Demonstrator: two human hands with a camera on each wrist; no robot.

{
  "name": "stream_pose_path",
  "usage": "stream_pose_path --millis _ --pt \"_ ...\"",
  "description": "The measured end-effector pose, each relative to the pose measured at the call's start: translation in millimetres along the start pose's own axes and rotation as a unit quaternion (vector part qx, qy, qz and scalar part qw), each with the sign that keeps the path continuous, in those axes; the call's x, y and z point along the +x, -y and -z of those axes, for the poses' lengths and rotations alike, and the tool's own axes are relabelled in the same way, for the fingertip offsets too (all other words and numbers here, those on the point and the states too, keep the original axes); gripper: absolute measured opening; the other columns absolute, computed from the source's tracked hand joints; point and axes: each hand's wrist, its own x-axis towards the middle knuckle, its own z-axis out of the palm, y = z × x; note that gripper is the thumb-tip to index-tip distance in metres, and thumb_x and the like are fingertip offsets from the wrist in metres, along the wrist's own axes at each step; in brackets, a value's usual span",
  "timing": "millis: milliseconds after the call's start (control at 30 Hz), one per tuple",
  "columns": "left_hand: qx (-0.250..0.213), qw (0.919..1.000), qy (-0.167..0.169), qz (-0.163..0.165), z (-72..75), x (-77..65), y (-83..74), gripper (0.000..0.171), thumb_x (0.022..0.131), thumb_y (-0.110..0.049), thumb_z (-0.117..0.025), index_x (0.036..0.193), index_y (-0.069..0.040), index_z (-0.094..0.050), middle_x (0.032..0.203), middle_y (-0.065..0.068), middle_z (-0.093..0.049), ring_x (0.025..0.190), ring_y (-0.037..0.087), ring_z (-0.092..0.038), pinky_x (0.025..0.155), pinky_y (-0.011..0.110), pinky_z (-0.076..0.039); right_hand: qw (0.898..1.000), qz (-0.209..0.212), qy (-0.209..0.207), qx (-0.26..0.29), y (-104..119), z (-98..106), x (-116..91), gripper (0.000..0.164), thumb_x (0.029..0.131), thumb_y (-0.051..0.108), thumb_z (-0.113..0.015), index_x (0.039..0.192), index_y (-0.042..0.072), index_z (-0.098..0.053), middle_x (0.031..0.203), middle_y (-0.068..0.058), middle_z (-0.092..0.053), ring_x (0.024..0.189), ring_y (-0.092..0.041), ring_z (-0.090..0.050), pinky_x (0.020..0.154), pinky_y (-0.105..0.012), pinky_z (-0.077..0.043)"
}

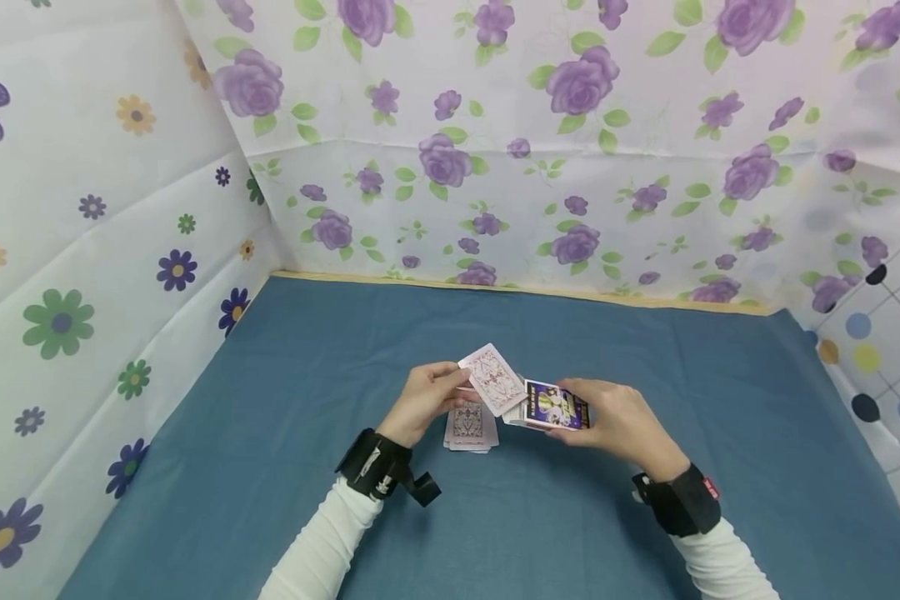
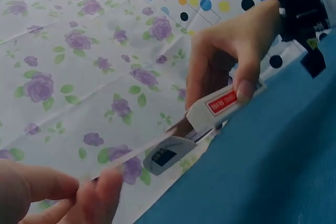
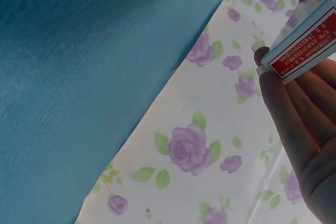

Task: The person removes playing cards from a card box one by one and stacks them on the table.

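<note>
In the head view my left hand (image 1: 422, 402) pinches a playing card (image 1: 493, 379) by its left edge, its red-patterned back facing up. The card's lower right corner meets the open end of a card box (image 1: 558, 406). My right hand (image 1: 624, 419) grips that box, thumb on one side and fingers on the other. A stack of playing cards (image 1: 470, 427) lies on the table below the left hand, partly covered. From the left wrist, the box flap (image 2: 168, 155) hangs open and the pinched card shows nearly edge-on. The right wrist view shows the box (image 3: 310, 40) cut off by the frame.
A blue cloth (image 1: 330, 333) covers the table. Flowered sheets (image 1: 495, 208) rise behind and on the left side, and a dotted sheet (image 1: 870, 358) stands on the right. Both wrists wear black straps (image 1: 378, 467).
</note>
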Motion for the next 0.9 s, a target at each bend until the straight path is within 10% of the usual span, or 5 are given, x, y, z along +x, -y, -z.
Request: stream_pose_path --millis 233,600,900 --pt "0.079 0.9907 -0.111 -0.002 10.0 6.5 7.7 0.028 0.096 -0.017 -0.061 0.116 0.0 -0.068 0.077 0.0 -0.062 0.067 0.009 -0.058 0.065 0.027 -0.046 1.0 -0.001 0.002 0.001 0 -2 -3 0.064 0.071 0.049 -0.082 0.12 0.01 -0.067 0.106 -0.007 -0.072 0.084 -0.015 -0.067 0.067 -0.031 -0.05" --pt "0.218 0.9703 -0.103 -0.017 18.8 12.9 35.2 0.029 0.091 -0.002 -0.061 0.119 0.005 -0.062 0.074 0.014 -0.067 0.061 0.016 -0.056 0.058 0.028 -0.043 1.0 -0.004 0.007 0.001 -5 -5 -5 0.064 0.071 0.048 -0.082 0.12 0.009 -0.067 0.108 -0.008 -0.072 0.089 -0.019 -0.068 0.072 -0.037 -0.052" --pt "0.34 0.9291 -0.138 -0.048 14.4 15.3 36.3 0.033 0.086 -0.007 -0.071 0.116 0.005 -0.062 0.073 0.015 -0.07 0.061 0.018 -0.064 0.061 0.031 -0.05 1.0 -0.011 0.018 0.001 -7 -9 -6 0.064 0.072 0.05 -0.081 0.12 0.01 -0.067 0.107 -0.008 -0.072 0.087 -0.017 -0.068 0.072 -0.036 -0.052"
